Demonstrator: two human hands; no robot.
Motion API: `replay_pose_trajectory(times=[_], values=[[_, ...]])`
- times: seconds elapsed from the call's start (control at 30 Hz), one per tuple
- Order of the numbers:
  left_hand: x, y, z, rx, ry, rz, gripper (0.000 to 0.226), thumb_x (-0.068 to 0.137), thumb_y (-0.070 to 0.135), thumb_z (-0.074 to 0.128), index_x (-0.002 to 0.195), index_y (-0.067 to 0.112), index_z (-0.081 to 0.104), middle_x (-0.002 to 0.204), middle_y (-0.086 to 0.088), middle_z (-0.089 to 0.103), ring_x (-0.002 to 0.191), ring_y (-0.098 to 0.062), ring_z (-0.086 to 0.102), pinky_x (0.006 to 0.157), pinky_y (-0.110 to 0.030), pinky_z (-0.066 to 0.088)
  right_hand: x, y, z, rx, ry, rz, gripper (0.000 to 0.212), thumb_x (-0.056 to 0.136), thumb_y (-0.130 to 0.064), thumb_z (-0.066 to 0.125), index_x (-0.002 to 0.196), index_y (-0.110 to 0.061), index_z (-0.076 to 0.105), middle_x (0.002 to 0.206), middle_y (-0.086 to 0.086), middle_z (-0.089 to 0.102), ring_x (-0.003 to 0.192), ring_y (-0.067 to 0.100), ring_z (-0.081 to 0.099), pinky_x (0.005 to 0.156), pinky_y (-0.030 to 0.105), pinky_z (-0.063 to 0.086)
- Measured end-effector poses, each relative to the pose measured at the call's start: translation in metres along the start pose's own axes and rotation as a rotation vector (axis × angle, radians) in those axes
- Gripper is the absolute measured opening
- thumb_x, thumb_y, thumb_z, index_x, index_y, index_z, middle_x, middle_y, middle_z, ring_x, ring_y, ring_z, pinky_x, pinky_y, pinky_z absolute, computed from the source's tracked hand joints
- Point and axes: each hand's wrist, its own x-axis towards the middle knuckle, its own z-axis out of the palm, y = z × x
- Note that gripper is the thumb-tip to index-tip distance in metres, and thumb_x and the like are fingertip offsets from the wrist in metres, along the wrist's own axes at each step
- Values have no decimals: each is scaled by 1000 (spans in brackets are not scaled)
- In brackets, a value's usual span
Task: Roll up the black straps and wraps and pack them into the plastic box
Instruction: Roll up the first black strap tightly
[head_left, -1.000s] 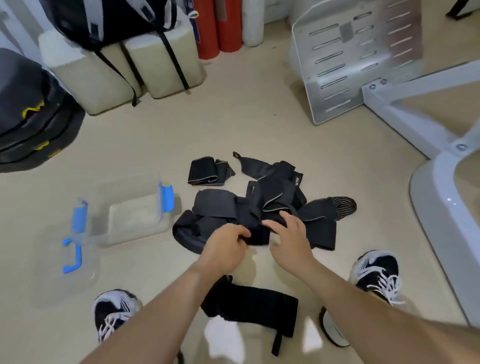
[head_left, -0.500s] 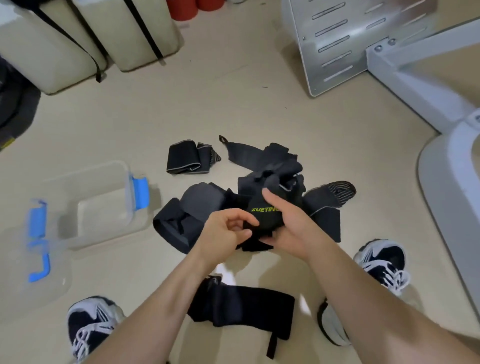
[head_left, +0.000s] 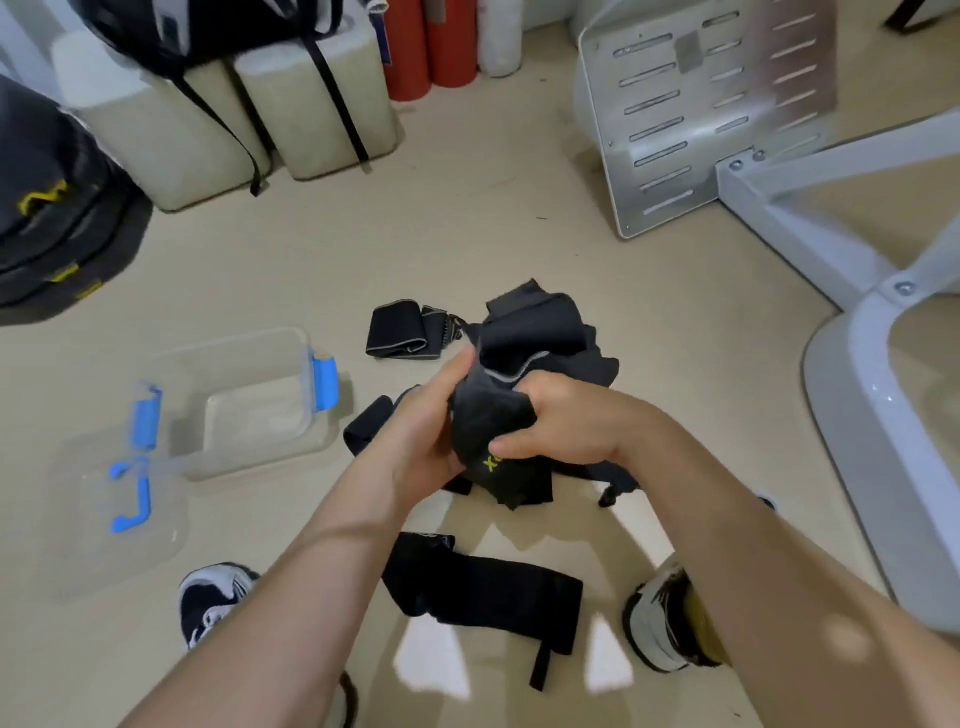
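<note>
Nearest, between the two black-and-white sneakers, a flat black elastic wrap lies on the beige floor, with bare floor on either side of it. Above it, both hands clamp a bunched black wrap with yellow lettering. The left hand curls round its left side with the thumb up along the edge. The right hand grips the right side, fingers folded over the cloth. Loose black straps trail behind and below. The clear plastic box with blue clips sits open just left of the hands, its lid nearer. A folded black wrap lies beyond. The white metal frame bounds the right.
</note>
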Motion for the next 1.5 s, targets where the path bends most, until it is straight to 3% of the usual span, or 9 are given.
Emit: replay_pose_trajectory(times=[0.17,0.5,0.77,0.87,0.97,1.07,1.23,1.4,1.5], values=[[-25,32,9,-370,181,427,17,86,-1,62,99,9,66,98,-17,69,84,-30,69,72,-43,59,-29,-47,-9,-335,-137,-4,33,91,-31,67,89,1,60,78,7,59,71,22,54,70,39,48],[-67,55,47,-146,563,795,16,95,3,55,102,17,63,96,-1,67,94,-21,64,89,-36,55,-117,-86,-35,12,16,48,17,93,-12,66,94,5,64,88,13,70,79,23,65,86,41,53],[-65,38,41,378,716,799,23,95,10,53,112,14,68,109,-4,69,105,-27,63,94,-32,49,-150,-88,-14,-184,132,66,18,93,-20,64,83,-8,56,76,5,57,69,19,51,67,31,37],[-73,40,19,567,838,739,26,96,10,50,115,14,68,116,-9,68,109,-30,60,88,-28,43,-173,-90,-26,-173,27,67,21,94,-11,64,74,-12,59,68,-2,65,59,11,57,60,24,46],[-78,50,-42,680,1007,595,30,97,11,47,121,11,64,124,-17,65,117,-37,57,97,-34,43,-187,-73,-48,13,132,94,8,95,-8,62,92,-5,68,87,8,75,77,20,70,77,33,55],[-77,43,-39,699,722,559,35,97,11,53,131,8,55,129,-14,62,120,-35,56,105,-42,44,-148,-52,-49,-115,480,156,18,97,-17,58,109,-7,66,106,12,71,99,29,65,91,38,51],[-100,34,-3,359,156,625,66,94,-11,49,146,30,39,127,4,64,110,-16,64,80,-29,58,-114,-54,-20,-204,457,211,22,100,-24,54,109,-4,58,104,13,63,96,30,59,80,34,46],[-139,36,-3,293,-51,593,65,92,-16,46,141,27,46,124,-3,68,103,-20,69,74,-30,57,-114,-67,-31,468,456,169,26,96,-19,63,121,-12,59,111,8,69,104,26,65,97,42,50],[-148,39,-3,336,-98,603,72,88,-20,43,142,28,45,118,-1,70,99,-18,70,74,-30,57,-113,-65,-27,555,375,168,26,93,-9,65,118,-8,60,110,14,72,101,30,69,95,45,53]])
